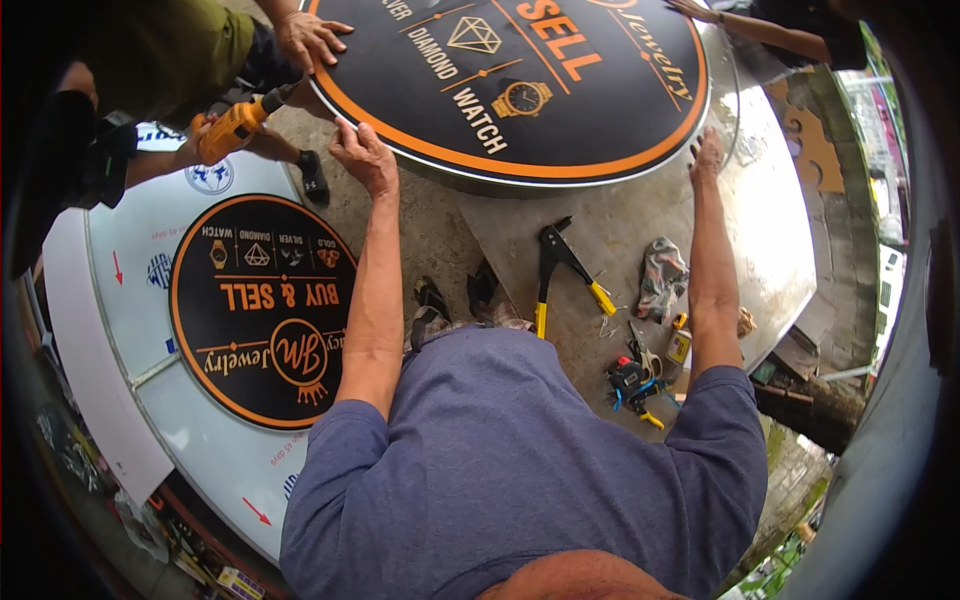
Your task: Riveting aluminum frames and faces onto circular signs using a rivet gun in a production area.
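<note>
A large round black sign [440, 120] with an orange ring and a white rim tilts in front of me at the top. My left hand [366, 160] is closed on its near left rim. At its right edge, my right hand [706, 157] grips the rim with fingers partly hidden. A co-worker's hand [312, 40] lies on the sign's left edge, and the other hand holds an orange power drill [235, 130] close to the rim. Another person's hand [695, 10] touches the far right edge.
A metal-topped table [780, 215] carries a hand riveter [552, 250] with yellow grips, a crumpled rag [663, 280], scissors [652, 362] and a tape measure [627, 376]. At left, a second round black sign [260, 360] lies on pale panels [125, 250]. A log [815, 410] lies right.
</note>
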`<action>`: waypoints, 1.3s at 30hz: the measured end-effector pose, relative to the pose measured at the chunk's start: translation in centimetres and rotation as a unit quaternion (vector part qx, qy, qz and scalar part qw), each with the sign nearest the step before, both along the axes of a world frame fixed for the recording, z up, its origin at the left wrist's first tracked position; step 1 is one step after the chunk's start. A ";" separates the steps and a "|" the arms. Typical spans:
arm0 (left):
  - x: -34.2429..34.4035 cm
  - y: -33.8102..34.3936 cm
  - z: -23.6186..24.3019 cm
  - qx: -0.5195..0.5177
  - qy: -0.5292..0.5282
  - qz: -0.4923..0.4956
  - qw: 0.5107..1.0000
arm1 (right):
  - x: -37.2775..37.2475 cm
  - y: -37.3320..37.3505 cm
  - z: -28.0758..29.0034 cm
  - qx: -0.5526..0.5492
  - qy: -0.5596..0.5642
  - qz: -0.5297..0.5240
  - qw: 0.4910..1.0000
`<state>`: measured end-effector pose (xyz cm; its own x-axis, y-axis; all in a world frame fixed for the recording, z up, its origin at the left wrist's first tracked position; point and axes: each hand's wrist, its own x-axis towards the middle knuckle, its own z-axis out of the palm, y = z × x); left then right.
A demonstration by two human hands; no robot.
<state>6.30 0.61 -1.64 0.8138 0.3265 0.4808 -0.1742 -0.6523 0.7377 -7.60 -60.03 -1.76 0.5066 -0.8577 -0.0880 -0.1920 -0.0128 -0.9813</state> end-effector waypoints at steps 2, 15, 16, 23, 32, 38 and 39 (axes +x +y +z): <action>0.1 0.4 -0.2 -0.014 -0.029 0.019 0.999 | 3.3 -1.9 -1.6 0.048 -0.033 0.021 0.998; -0.7 -2.2 1.9 -0.153 0.057 0.013 0.986 | 4.7 0.3 -0.1 0.071 -0.098 0.016 0.993; -0.6 -2.3 1.8 -0.143 0.048 0.018 0.988 | 4.8 0.1 0.4 0.075 -0.086 0.019 0.993; -0.6 -2.4 1.7 -0.124 0.068 0.016 0.990 | 4.5 0.6 0.9 0.063 -0.079 0.026 0.995; -0.4 -2.5 1.3 -0.103 0.054 0.032 0.993 | 4.4 0.1 0.7 0.021 -0.044 0.036 0.998; -0.5 -2.9 1.7 -0.101 0.054 0.032 0.993 | 4.5 -0.6 0.2 0.032 -0.084 0.013 0.996; -0.6 -2.8 1.7 -0.106 0.058 0.031 0.992 | 4.5 -0.4 0.3 0.048 -0.079 0.023 0.995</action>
